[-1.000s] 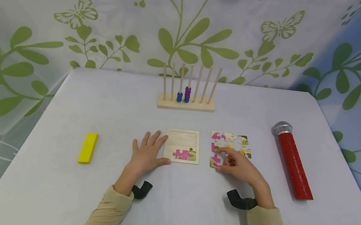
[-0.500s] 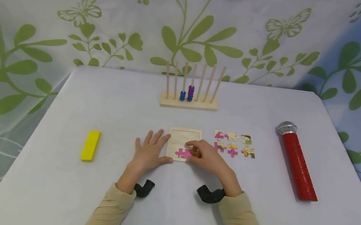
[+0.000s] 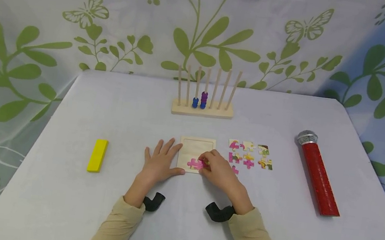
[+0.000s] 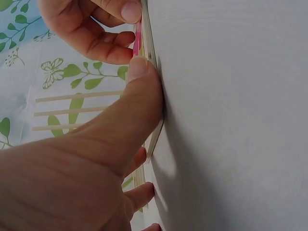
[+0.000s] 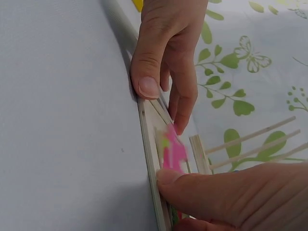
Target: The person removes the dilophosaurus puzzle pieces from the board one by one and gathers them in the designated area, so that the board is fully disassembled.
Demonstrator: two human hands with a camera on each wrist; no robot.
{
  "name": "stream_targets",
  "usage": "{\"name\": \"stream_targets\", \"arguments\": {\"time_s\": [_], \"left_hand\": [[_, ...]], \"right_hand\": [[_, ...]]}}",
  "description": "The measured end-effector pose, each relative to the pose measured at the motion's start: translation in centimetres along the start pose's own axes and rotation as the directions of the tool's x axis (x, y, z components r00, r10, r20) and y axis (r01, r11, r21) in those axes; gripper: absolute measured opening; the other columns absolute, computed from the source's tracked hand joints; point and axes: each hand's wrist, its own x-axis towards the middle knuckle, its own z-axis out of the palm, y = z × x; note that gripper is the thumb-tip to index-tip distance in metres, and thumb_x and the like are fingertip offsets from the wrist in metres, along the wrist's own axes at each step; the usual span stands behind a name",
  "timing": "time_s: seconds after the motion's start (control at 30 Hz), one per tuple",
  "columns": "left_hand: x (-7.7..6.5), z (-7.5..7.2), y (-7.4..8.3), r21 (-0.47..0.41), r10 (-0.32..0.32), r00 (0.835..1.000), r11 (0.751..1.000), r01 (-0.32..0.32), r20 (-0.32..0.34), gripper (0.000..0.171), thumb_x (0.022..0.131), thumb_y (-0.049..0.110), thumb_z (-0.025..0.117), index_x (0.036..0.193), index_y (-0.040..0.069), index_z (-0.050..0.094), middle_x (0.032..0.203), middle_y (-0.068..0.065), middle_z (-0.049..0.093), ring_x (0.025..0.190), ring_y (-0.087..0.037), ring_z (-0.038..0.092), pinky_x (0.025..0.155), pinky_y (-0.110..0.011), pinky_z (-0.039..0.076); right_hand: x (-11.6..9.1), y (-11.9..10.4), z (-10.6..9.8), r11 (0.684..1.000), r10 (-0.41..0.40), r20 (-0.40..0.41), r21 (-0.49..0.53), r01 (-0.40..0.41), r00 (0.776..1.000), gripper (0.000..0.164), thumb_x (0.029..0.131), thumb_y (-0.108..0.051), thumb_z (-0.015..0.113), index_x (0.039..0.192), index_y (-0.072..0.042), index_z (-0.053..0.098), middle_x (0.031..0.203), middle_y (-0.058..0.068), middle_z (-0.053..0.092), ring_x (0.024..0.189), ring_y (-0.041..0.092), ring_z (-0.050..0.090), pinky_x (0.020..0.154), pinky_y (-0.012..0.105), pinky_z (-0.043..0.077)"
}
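Observation:
A square wooden puzzle tray lies flat in front of me, with joined pink pieces along its near side. My left hand rests on the table with fingers spread, its thumb and fingertips against the tray's left edge. Over the tray's near right corner, my right hand curls its fingers and pinches a jigsaw piece between thumb and fingers, mostly hidden beneath them. In the right wrist view, a pink jigsaw piece shows right by the right thumb. Several loose jigsaw pieces lie right of the tray.
Behind the tray stands a wooden peg stand with blue and purple beads on two pegs. A red microphone lies at the right, a yellow block at the left. Patterned cloth hangs behind the table.
My right hand has moved left from the loose pieces to the tray's near right corner, its fingers drawing closer together there. The left hand has stayed by the tray's left edge.

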Motion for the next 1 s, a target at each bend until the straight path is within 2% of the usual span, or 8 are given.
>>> {"name": "stream_targets", "arguments": {"time_s": [0.27, 0.6, 0.8, 1.0], "left_hand": [[-0.1, 0.0, 0.1, -0.009, 0.004, 1.0, 1.0, -0.004, -0.001, 0.082, 0.075, 0.053, 0.064, 0.142, 0.02, 0.03, 0.149, -0.008, 0.017, 0.134, -0.037, 0.01, 0.097, -0.066, 0.007], [0.0, 0.1, 0.2, -0.002, 0.018, 1.0, 1.0, -0.018, -0.014, 0.082, 0.075, 0.053, 0.065, 0.141, 0.019, 0.031, 0.149, -0.009, 0.019, 0.133, -0.038, 0.012, 0.096, -0.067, 0.007], [0.1, 0.0, 0.1, -0.011, 0.013, 1.0, 1.0, -0.013, -0.007, 0.082, 0.076, 0.052, 0.064, 0.142, 0.019, 0.03, 0.149, -0.008, 0.018, 0.134, -0.037, 0.01, 0.097, -0.066, 0.006], [-0.1, 0.0, 0.0, -0.004, 0.006, 1.0, 1.0, -0.006, 0.006, 0.082, 0.076, 0.053, 0.062, 0.143, 0.021, 0.028, 0.15, -0.007, 0.015, 0.134, -0.036, 0.008, 0.097, -0.066, 0.005]], "right_hand": [[-0.2, 0.1, 0.1, 0.998, -0.051, -0.022, -0.024, 0.05, 0.998, 0.031, 0.074, -0.003, 0.073, 0.098, -0.003, 0.054, 0.092, 0.006, 0.053, 0.084, 0.02, 0.055, 0.076, 0.033, 0.047], [-0.1, 0.0, -0.2, 1.0, -0.029, 0.014, 0.012, 0.029, 0.999, 0.028, 0.076, -0.001, 0.071, 0.099, -0.003, 0.056, 0.084, 0.002, 0.052, 0.075, 0.016, 0.049, 0.069, 0.029, 0.047], [0.0, 0.8, -0.8, 0.991, 0.022, 0.029, 0.13, -0.026, 0.999, 0.016, 0.082, -0.002, 0.064, 0.097, -0.005, 0.06, 0.08, -0.001, 0.053, 0.072, 0.014, 0.048, 0.067, 0.028, 0.044], [-1.7, 3.7, -3.2, 0.964, 0.055, 0.007, 0.259, -0.055, 0.998, 0.017, 0.085, -0.006, 0.062, 0.102, -0.005, 0.062, 0.082, 0.001, 0.056, 0.073, 0.016, 0.05, 0.064, 0.029, 0.044]]}}
